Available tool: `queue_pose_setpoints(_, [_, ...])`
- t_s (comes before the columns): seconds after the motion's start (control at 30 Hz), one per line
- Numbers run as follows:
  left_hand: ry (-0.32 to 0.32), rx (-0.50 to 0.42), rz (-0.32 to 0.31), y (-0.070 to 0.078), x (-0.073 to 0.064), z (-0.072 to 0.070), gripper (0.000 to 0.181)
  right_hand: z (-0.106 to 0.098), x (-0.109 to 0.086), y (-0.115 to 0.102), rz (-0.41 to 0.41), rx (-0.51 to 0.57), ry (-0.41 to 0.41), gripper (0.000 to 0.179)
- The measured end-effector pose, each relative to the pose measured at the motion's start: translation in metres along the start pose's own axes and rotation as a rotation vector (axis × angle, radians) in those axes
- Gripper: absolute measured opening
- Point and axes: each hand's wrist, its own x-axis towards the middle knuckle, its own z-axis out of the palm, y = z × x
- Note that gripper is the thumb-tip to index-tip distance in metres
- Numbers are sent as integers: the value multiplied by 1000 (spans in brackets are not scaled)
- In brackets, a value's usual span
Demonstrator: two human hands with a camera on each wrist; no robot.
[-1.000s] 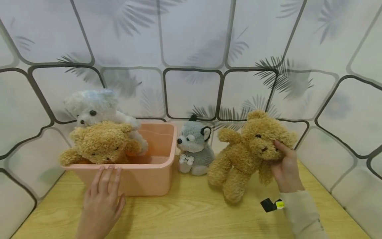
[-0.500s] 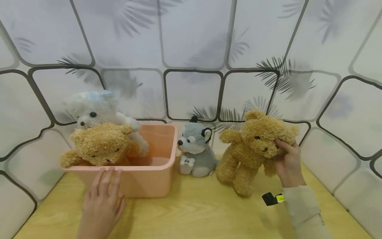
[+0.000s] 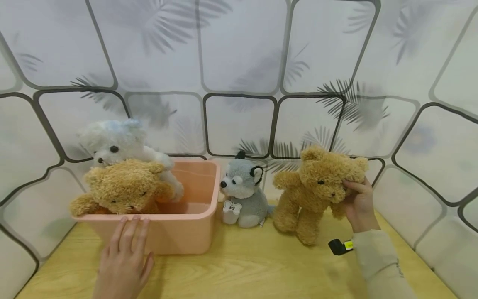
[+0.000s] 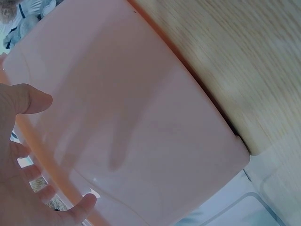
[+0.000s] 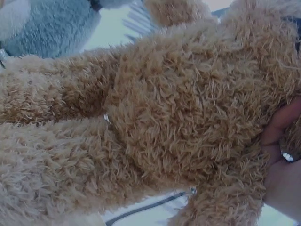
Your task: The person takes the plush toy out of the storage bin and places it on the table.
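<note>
My right hand [image 3: 360, 207] grips a brown teddy bear [image 3: 315, 195] by the side of its head, thumb on its cheek. The bear stands nearly upright on the table, and its furry body [image 5: 188, 103] fills the right wrist view. My left hand [image 3: 123, 257] rests with straight fingers on the front rim of a pink plastic bin [image 3: 179, 232]; in the left wrist view, the fingertips reach the rim and the thumb [image 4: 35, 100] stands apart from the wall. Inside the bin sit another brown teddy bear [image 3: 123, 187] and a white plush bear [image 3: 115, 139] behind it.
Between the bin and the held bear sits a grey plush dog [image 3: 244, 195] with a bone-shaped tag [image 3: 232, 207]. All stand on a wooden table [image 3: 239, 274]. A patterned curtain [image 3: 239, 54] encloses the back and sides. A black strap [image 3: 337, 247] hangs by the right sleeve.
My right hand has swung the held bear's legs back and to the right, so it stands more upright beside the dog. My left hand stays at the bin's rim. The head view tilts slightly.
</note>
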Motion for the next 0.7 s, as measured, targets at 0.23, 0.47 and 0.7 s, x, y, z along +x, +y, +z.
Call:
queue_pose_setpoints(0.23, [-4, 4, -2, 1, 2, -2, 66, -3, 9, -8, -10, -163, -9, 42])
queue_pose_setpoints(0.47, [-9, 12, -6, 3, 5, -3, 66, -1, 21, -1, -60, -98, 49, 48])
queue_pose_setpoints(0.7, [-21, 6, 1, 2, 2, -5, 67, -3, 30, 16, -92, -65, 63, 55])
